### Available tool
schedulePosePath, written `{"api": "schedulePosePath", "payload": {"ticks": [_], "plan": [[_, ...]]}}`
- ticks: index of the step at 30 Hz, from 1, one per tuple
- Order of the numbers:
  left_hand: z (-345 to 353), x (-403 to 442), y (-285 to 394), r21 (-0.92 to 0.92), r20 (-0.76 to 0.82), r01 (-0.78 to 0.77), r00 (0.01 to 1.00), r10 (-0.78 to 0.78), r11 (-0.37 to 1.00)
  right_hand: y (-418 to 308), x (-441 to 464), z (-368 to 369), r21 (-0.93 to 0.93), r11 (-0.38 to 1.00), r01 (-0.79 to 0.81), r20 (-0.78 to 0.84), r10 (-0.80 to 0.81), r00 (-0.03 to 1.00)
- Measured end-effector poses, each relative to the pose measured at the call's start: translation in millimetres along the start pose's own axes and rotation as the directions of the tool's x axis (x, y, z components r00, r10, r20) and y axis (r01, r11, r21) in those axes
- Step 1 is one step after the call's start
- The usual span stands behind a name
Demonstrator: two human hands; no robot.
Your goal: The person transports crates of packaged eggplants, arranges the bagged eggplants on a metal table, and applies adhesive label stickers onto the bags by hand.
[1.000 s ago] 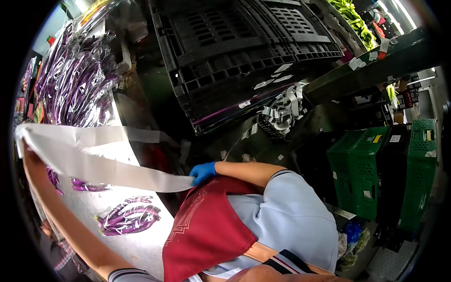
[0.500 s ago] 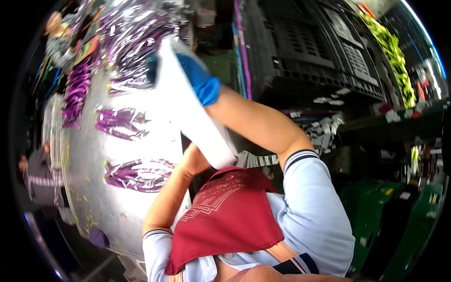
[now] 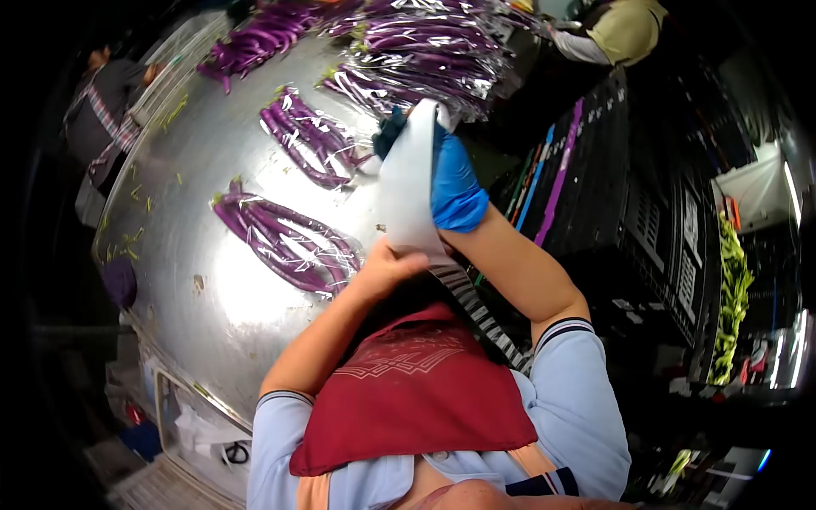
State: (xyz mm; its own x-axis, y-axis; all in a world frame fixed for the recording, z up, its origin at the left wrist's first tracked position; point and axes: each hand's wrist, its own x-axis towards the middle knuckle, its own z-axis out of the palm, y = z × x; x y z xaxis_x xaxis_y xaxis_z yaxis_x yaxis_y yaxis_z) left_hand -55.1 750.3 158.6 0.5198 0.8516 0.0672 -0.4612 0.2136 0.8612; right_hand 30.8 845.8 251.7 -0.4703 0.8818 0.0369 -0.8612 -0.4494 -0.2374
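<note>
A wide white strip (image 3: 408,187), which looks like label backing, runs between my hands in front of my apron. My right hand (image 3: 459,191), in a blue glove, is wrapped in the strip and closed on it; dark gloved fingertips (image 3: 389,133) show past its far side. Bare, my left hand (image 3: 393,265) grips the strip's lower part, thumb on top and other fingers hidden. Below it hangs a band of printed labels (image 3: 483,313). Left of my hands, two clear-wrapped bundles of eggplants lie apart: a nearer bundle (image 3: 289,242) and a farther bundle (image 3: 310,140).
More wrapped eggplants (image 3: 425,59) are piled at the metal table's (image 3: 183,255) far end, beside loose eggplants (image 3: 263,38). Black crates (image 3: 629,221) stand at the right. One person (image 3: 102,119) is at the far left, another (image 3: 620,34) at the upper right.
My view has turned, so the table and bundles appear rotated. The white strip, stretched long and blurred before, now looks shorter, with my hands closer together.
</note>
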Motion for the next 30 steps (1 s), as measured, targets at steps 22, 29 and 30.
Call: {"api": "schedulePosePath", "payload": {"ticks": [22,29,30], "plan": [[-27,-99,-15,-0.367,-0.406,0.218,0.837,-0.366,0.904,31,-33,-78,-0.505,0.284,-0.815,-0.554,0.617,0.559],[-18,-110,-16,-0.291,-0.282,0.113,0.939,-0.198,0.95,40,-14,-74,-0.578,0.486,-0.656,-0.419,0.513,0.749],[-17,-113,-19,-0.325,-0.246,0.133,0.944,-0.219,0.936,36,-11,-82,-0.555,0.503,-0.663,-0.421,0.518,0.745]]}}
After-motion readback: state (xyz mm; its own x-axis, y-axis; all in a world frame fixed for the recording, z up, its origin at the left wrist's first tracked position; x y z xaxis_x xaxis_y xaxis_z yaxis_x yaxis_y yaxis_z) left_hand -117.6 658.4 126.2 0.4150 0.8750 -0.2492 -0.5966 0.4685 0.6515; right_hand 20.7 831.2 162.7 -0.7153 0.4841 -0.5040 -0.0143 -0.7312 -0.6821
